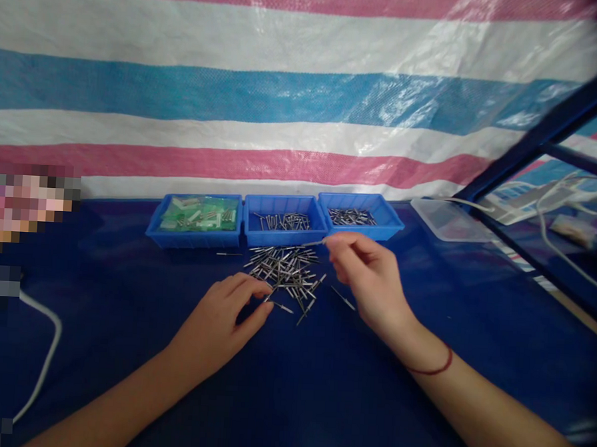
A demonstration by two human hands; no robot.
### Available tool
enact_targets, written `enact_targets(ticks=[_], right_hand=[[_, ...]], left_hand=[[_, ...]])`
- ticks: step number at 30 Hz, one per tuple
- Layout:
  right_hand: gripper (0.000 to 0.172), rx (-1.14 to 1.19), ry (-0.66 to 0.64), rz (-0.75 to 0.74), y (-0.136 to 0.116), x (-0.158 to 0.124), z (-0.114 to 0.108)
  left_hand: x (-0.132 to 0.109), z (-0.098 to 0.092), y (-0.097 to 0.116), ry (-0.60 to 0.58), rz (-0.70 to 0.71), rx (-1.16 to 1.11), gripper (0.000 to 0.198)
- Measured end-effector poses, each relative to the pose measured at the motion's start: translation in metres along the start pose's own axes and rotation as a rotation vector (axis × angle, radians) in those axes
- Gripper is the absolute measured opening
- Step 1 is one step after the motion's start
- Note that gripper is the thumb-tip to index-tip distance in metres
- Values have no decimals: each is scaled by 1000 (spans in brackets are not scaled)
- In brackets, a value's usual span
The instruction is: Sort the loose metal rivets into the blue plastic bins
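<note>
A heap of silvery blind rivets [283,269] lies loose on the dark blue tabletop. My right hand [363,273] is raised just right of the heap, thumb and forefinger pinching one blind rivet [312,243] that points left, near the front of the middle bin. At the heap's left front edge, my left hand [231,313] has its thumb and forefinger closed about a thin rivet [269,295]. Another rivet [285,308] lies by the left thumb tip. A single rivet [343,297] rests below my right hand.
Three blue bins stand behind the heap: the left bin [192,239] holds green-tinted plastic packets, the middle bin [284,237] and right bin [391,225] hold rivets. A clear plastic lid [453,221], a dark frame [512,155] and a white cable [53,331] are nearby. A pixelated area is at left.
</note>
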State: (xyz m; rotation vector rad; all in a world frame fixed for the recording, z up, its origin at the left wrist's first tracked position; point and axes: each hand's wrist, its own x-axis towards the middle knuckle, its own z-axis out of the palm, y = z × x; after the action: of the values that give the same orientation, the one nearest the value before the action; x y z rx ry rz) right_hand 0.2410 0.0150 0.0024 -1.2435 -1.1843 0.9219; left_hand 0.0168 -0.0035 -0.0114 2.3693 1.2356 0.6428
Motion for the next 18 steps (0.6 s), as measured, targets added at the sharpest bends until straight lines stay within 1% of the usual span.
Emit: enact_targets(ticks=[1, 2, 5, 7, 8, 11, 14, 16, 18], right_hand=[[22, 73, 117, 40, 2, 9, -6], [25, 148, 182, 101, 4, 18, -13], [32, 314, 171, 345, 9, 35, -27], [32, 377, 122, 429, 10, 37, -28], [30, 399, 87, 447, 10, 35, -26], [24, 404, -58, 467, 7, 22, -15], [21, 299, -216, 434, 3, 9, -3], [22, 172, -293, 370, 1, 1, 3], [21, 12, -351, 240, 1, -5, 8]], left_hand=[[0, 1, -1, -15, 20, 48, 14], [0, 2, -3, -29, 37, 98, 15], [-1, 4, -5, -58, 68, 230, 20], [-1, 4, -6, -67, 79, 291, 20], [-1, 3, -6, -74, 82, 314, 20], [2, 2, -6, -102, 83, 357, 16], [3, 2, -5, -117, 85, 373, 16], [3, 2, -6, -108, 83, 363, 16], [3, 2, -5, -83, 68, 299, 16]])
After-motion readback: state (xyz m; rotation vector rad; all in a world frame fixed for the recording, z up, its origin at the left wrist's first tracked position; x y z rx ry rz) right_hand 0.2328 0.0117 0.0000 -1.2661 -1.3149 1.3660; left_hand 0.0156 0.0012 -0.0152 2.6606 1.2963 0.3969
